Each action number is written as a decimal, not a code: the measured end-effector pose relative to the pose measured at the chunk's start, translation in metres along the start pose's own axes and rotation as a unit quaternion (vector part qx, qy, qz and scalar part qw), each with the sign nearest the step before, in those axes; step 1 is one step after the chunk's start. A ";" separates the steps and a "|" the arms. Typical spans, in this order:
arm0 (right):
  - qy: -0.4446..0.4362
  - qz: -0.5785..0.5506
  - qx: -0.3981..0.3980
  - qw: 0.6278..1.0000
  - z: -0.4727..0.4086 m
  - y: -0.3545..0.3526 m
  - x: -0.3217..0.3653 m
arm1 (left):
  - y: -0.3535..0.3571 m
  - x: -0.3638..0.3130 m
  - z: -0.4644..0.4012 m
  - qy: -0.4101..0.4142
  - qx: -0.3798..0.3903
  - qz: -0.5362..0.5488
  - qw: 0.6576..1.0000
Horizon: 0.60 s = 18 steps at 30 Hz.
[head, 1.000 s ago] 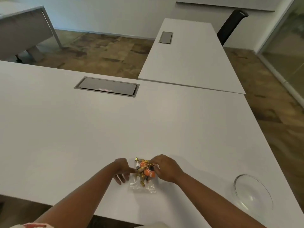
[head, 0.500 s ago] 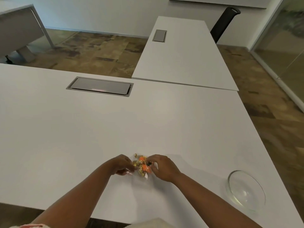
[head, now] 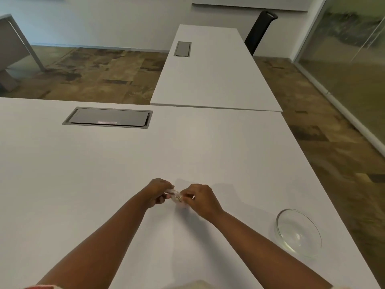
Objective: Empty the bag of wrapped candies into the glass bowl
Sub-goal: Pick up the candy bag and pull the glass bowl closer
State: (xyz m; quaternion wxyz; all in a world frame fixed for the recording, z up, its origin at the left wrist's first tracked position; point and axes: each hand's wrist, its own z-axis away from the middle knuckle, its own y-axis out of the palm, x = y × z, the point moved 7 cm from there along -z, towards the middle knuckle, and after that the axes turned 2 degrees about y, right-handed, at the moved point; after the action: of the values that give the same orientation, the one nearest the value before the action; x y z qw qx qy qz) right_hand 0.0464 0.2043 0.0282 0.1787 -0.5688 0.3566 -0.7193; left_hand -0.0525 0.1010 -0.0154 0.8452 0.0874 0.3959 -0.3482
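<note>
A small clear bag of wrapped candies (head: 176, 196) was held above the white counter (head: 104, 174), pinched between the two hands at the middle of the near part of the surface. The left hand (head: 159, 191) was closed on the bag's left end and the right hand (head: 198, 198) was closed on its right end, so that most of the bag was hidden by the fingers and little of its contents could be made out. The glass bowl (head: 298, 232) was set upright and empty to the right, well apart from the hands and close to the counter's right edge, beyond which the patterned floor (head: 333, 142) was seen. A wide bare stretch of counter lay between the right forearm and the bowl, and another was left open ahead of the hands as far as a grey recessed cable hatch (head: 108, 117) near the far edge. A second white desk (head: 214, 67) was butted against the far right of the counter, with a black chair (head: 260, 30) behind it. A glass partition (head: 354, 49) ran along the room's right side.
</note>
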 end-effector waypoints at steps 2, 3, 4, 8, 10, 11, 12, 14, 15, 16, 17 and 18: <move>0.037 -0.033 -0.030 0.998 -0.003 -0.010 -0.006 | 0.005 -0.006 0.000 0.000 -0.010 0.050 0.999; 0.058 -0.047 -0.047 0.996 -0.004 -0.014 -0.010 | 0.007 -0.010 0.000 0.005 -0.016 0.073 0.997; 0.076 -0.058 -0.063 0.993 -0.005 -0.018 -0.014 | 0.009 -0.013 0.001 0.011 -0.026 0.087 0.996; 0.132 -0.103 -0.125 0.978 -0.003 -0.030 -0.029 | 0.021 -0.021 0.004 0.021 -0.045 0.025 0.998; 0.150 -0.119 -0.146 0.971 -0.001 -0.034 -0.034 | 0.036 -0.024 0.008 0.015 -0.006 -0.025 1.000; 0.156 -0.124 -0.151 0.968 0.000 -0.035 -0.035 | 0.045 -0.026 0.010 0.015 0.016 -0.054 0.998; 0.157 -0.126 -0.154 0.967 0.001 -0.036 -0.037 | 0.053 -0.028 0.012 0.019 0.033 -0.084 0.996; 0.160 -0.137 -0.155 0.965 0.003 -0.039 -0.039 | 0.065 -0.033 0.012 0.033 0.042 -0.121 0.991; 0.161 -0.150 -0.150 0.964 0.003 -0.041 -0.040 | 0.067 -0.036 0.012 0.036 0.041 -0.124 0.991; 0.162 -0.167 -0.140 0.962 0.004 -0.043 -0.041 | 0.070 -0.038 0.012 0.037 0.042 -0.125 0.991; 0.162 -0.181 -0.129 0.961 0.006 -0.045 -0.043 | 0.073 -0.040 0.012 0.038 0.045 -0.130 0.990; 0.156 -0.190 -0.118 0.962 0.007 -0.046 -0.042 | 0.074 -0.043 0.012 0.040 0.045 -0.136 0.989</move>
State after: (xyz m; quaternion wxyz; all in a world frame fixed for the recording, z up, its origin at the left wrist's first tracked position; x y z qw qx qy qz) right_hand 0.0719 0.2621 0.0328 -0.0872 -0.5235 0.3476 -0.7730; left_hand -0.0159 0.1729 0.0142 0.7688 0.0846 0.4220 -0.4730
